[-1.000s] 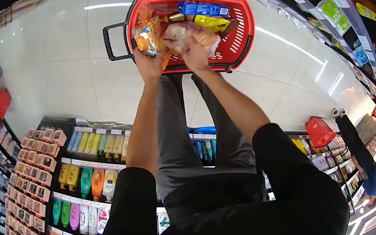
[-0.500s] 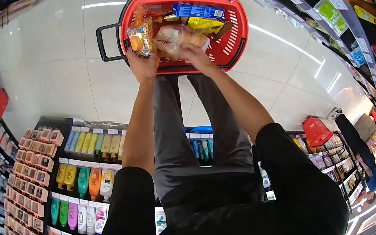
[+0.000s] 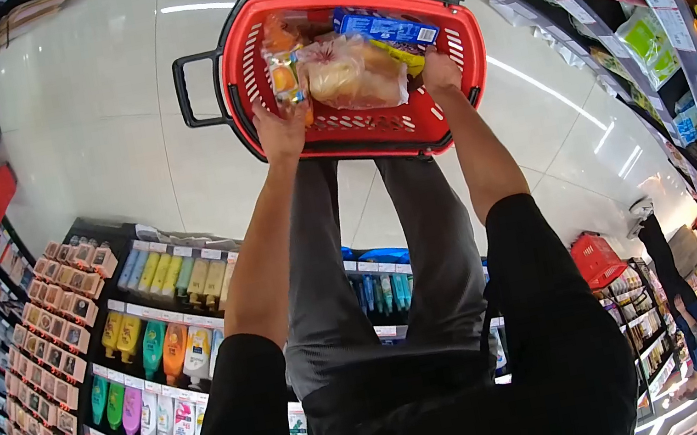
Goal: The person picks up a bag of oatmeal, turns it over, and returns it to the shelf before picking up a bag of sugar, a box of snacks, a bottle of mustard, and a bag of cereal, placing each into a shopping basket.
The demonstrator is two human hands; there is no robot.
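A red shopping basket with black trim stands on the floor in front of my legs. At its left side my left hand grips the lower end of a colourful snack package with an orange round picture. Inside the basket's right part, my right hand is closed at the end of a yellow packet; its fingertips are hidden. Beside that packet lies a blue box. A clear bag of bread lies in the middle, between my hands.
The basket's black handle sticks out to the left. Shelves with packaged goods curve along the right. Shelves of coloured bottles stand at lower left. Another person is at far right, near a red basket.
My right hand has moved right from the bread bag to the yellow packet. The bread has shifted right and lies flatter. The snack package has turned and sits more edge-on.
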